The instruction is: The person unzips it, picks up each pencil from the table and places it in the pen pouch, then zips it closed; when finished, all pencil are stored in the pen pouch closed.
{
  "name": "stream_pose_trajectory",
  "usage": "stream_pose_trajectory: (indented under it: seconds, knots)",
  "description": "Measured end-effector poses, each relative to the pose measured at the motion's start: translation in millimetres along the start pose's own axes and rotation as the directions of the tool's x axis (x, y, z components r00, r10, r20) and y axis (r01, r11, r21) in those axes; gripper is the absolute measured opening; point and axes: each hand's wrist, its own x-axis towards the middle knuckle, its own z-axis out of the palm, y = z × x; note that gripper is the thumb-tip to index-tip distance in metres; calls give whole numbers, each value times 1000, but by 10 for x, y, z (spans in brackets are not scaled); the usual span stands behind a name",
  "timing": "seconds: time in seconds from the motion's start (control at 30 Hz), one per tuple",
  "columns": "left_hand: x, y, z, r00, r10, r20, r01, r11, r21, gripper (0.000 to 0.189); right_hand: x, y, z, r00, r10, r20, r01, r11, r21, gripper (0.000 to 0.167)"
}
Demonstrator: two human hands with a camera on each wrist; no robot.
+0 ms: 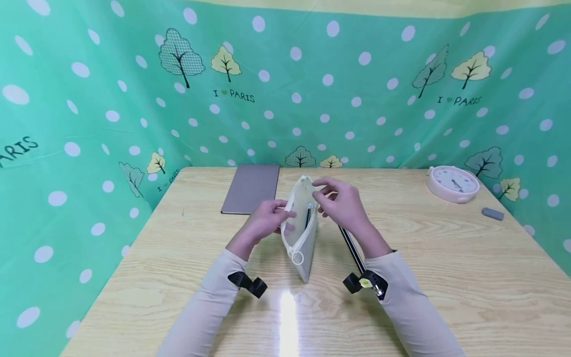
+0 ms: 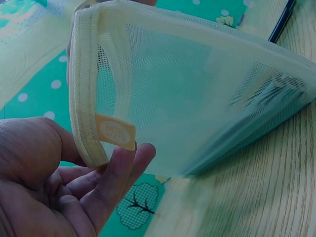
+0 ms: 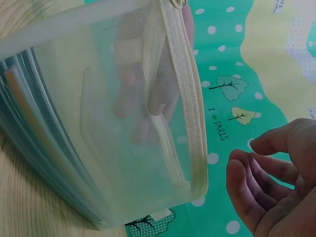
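A pale yellow mesh zip pouch (image 1: 303,243) stands on edge on the wooden table (image 1: 446,277), its zipper undone and its mouth facing up. A dark pen (image 1: 308,214) pokes up inside it. My left hand (image 1: 267,218) pinches the left rim of the mouth; the left wrist view shows my fingers (image 2: 118,173) against the pouch (image 2: 197,98) by its orange tag. My right hand (image 1: 339,201) hovers at the right rim with loosely bent fingers. In the right wrist view that hand (image 3: 271,182) is apart from the pouch (image 3: 123,123) and holds nothing.
A black pen (image 1: 350,248) lies on the table under my right wrist. A grey notebook (image 1: 251,188) lies at the back left, a pink clock (image 1: 452,183) at the back right, and a grey eraser (image 1: 492,213) beside it. Green dotted cloth walls surround the table.
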Motion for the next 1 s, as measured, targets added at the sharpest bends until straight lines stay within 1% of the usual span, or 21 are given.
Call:
stream_pose_trajectory:
  seconds: [0.13,0.2,0.27,0.3,0.33,0.37,0.43,0.47,0.57,0.6,0.63,0.7,0.8,0.93,1.0]
  knots:
    - [-2,21,-1,1000,10,8,-10,1000,6,35,4,20,-65,1000,8,-2,-8,1000,11,25]
    - [6,32,4,1000,16,13,-16,1000,5,35,18,48,-116,999,31,12,-31,999,15,25]
    - [15,34,9,999,27,21,-27,1000,3,36,40,111,-180,996,69,62,-70,998,9,26]
    - [17,38,12,999,29,23,-29,1000,2,36,60,162,-214,990,98,99,-98,995,-6,27]
    - [20,37,12,999,29,25,-29,1000,-1,37,84,227,-244,982,126,142,-122,992,-33,28]
    - [22,33,11,999,27,24,-27,1000,-1,37,112,303,-273,969,157,191,-145,987,-73,29]
    - [19,25,6,1000,13,16,-13,1000,-2,36,172,485,-320,931,226,287,-184,969,-166,32]
    - [15,21,5,1000,5,12,-5,1000,-3,35,200,575,-339,911,258,322,-191,956,-224,33]
    - [8,11,2,1000,-12,3,12,1000,-2,34,257,812,-390,858,326,396,-171,910,-379,32]
    - [6,8,3,1000,-13,3,13,1000,0,34,270,870,-398,843,347,410,-165,894,-417,30]
    - [9,0,4,1000,-11,6,11,1000,0,34,279,915,-404,833,360,420,-154,880,-450,28]
    - [12,-12,9,1000,-6,11,6,1000,-1,35,293,979,-403,820,372,435,-129,861,-492,25]
    - [14,-25,18,1000,0,16,0,1000,-5,35,305,1012,-371,805,395,442,-133,847,-514,25]
    - [4,-22,29,1000,-4,5,4,1000,-3,34,306,1010,-303,803,414,428,-147,834,-531,27]
    - [1,-23,36,1000,-7,-5,7,1000,3,33,305,1005,-266,807,417,418,-142,824,-548,28]
